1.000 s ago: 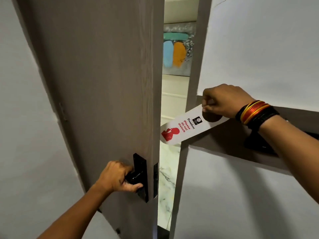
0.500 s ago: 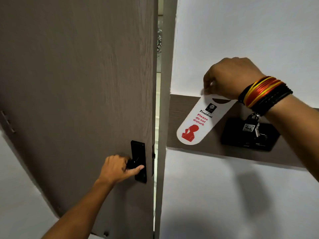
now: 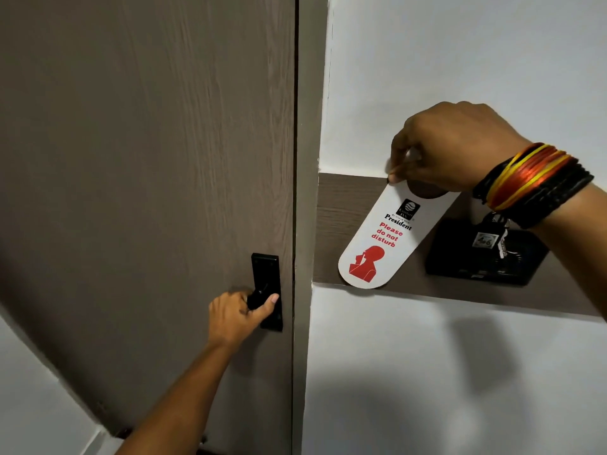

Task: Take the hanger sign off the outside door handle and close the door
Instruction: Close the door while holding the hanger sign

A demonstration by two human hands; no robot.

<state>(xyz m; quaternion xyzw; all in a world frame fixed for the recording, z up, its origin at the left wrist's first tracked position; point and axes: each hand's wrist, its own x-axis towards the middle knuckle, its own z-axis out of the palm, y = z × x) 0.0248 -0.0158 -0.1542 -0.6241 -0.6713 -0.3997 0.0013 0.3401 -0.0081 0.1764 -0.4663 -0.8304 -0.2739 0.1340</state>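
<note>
The brown wood-grain door (image 3: pixel 147 159) sits flush in its grey frame (image 3: pixel 307 192), with only a thin dark seam between them. My left hand (image 3: pixel 238 315) is closed around the black lever of the door handle (image 3: pixel 266 290), thumb lying on its black plate. My right hand (image 3: pixel 450 149), with red, yellow and black bands on the wrist, pinches the top of the white hanger sign (image 3: pixel 381 244). The sign reads "Please do not disturb" in red and hangs slanted down to the left in front of the wall.
A brown wooden strip (image 3: pixel 348 224) runs across the white wall (image 3: pixel 460 372) right of the frame. On it sits a black card holder (image 3: pixel 476 257) with a key tag hanging from it, just below my right wrist.
The door has swung from ajar to flush with the frame, and the gap showing the room beyond is gone. My right hand with the sign moved from the gap over to the wall.
</note>
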